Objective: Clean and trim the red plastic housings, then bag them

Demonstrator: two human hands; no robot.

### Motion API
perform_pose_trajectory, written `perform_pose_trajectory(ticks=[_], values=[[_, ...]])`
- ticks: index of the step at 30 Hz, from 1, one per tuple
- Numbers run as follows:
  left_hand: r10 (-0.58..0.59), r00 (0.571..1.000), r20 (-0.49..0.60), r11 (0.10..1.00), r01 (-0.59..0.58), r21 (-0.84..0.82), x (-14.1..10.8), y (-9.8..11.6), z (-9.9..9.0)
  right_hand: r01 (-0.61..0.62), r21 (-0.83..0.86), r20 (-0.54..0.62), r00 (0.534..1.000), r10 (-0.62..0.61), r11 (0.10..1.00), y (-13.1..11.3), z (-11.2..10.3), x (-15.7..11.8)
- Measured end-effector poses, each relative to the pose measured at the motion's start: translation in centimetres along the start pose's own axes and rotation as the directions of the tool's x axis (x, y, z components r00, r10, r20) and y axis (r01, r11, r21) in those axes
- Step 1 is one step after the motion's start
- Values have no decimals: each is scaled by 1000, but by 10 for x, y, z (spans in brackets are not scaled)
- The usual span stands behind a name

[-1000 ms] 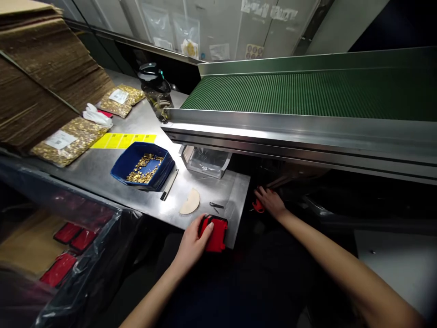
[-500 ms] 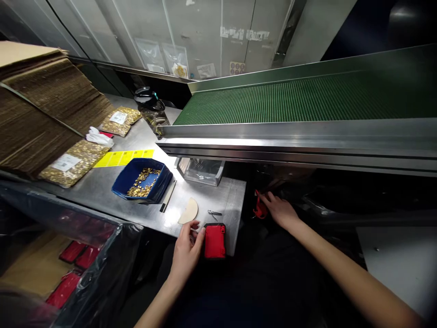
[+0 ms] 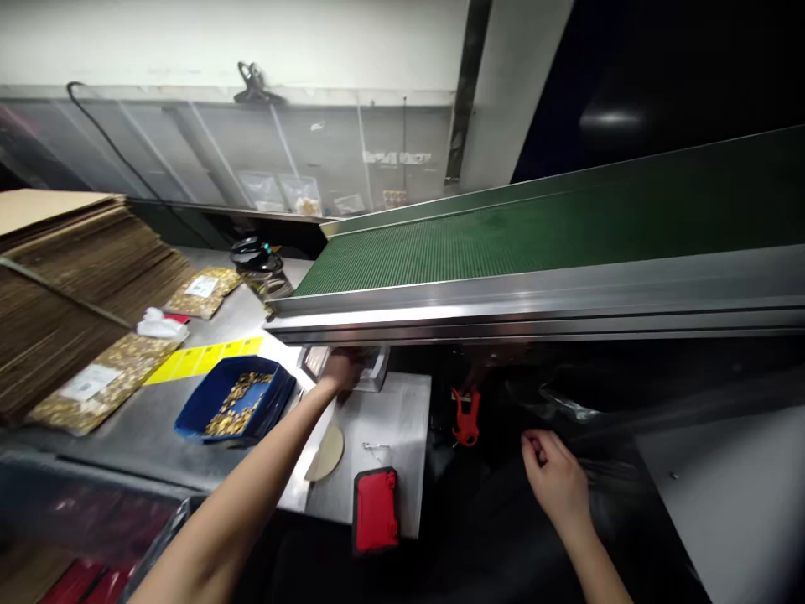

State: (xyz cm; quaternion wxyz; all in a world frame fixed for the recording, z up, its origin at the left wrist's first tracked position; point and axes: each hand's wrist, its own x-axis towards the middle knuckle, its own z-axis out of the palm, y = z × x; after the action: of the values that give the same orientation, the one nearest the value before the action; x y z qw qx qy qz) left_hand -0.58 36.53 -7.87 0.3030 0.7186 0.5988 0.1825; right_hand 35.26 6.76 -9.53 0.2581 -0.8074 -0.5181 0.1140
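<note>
My left hand [image 3: 345, 369] reaches into the grey-rimmed tray [image 3: 377, 369] under the conveyor's edge; its fingers are blurred and hard to make out. My right hand [image 3: 557, 478] is held over the dark area on the right, fingers curled together with nothing visible in them. To its left is a red clip-like tool [image 3: 466, 418], apart from the hand. A red case with a black border [image 3: 376, 510] lies at the table's front corner. Behind it are a small metal tool [image 3: 376, 447] and a beige rounded piece [image 3: 327, 454].
A blue bin [image 3: 189, 411] holds small gold pieces. Bags of gold pieces [image 3: 119, 377] lie beside stacked cardboard [image 3: 75, 294]. The green conveyor [image 3: 402, 252] crosses above the table. A jar with a black lid [image 3: 255, 256] stands at its left end.
My left hand has moved from beside the red case up to the tray. My right hand has come away from the red tool and moved right. The view has shifted.
</note>
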Motion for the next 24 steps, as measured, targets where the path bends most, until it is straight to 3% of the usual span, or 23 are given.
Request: perform_pose_trajectory(ticks=[3, 7, 10, 14, 16, 18, 20, 22, 24], values=[[15, 1000, 9, 999, -15, 52, 25, 7, -4, 32, 44, -32, 999, -30, 999, -4, 0, 6], [14, 1000, -4, 996, -14, 85, 32, 13, -17, 14, 58, -71, 997, -10, 998, 4, 3, 9], [-19, 1000, -24, 995, 21, 93, 13, 12, -24, -7, 78, -73, 997, 12, 997, 15, 7, 11], [-7, 997, -74, 998, 11, 55, -46, 12, -28, -33, 119, -73, 997, 42, 992, 9, 6, 9], [3, 991, -131, 1000, -1, 19, -82, 15, -26, -50, 201, -65, 996, 64, 978, -17, 6, 2], [20, 982, -186, 999, -25, -25, -117, 20, -19, -69, 388, 17, 998, 68, 919, -63, 11, -11], [32, 973, -229, 997, -49, -67, -147, 28, -9, -103, 598, 205, 978, -27, 795, -119, 24, -24], [37, 967, -253, 991, -67, -113, -170, 37, 4, -204, 720, 367, 923, -116, 663, -171, 44, -34], [39, 968, -246, 981, -83, -173, -186, 45, 16, -323, 792, 460, 874, -157, 519, -206, 67, -37]])
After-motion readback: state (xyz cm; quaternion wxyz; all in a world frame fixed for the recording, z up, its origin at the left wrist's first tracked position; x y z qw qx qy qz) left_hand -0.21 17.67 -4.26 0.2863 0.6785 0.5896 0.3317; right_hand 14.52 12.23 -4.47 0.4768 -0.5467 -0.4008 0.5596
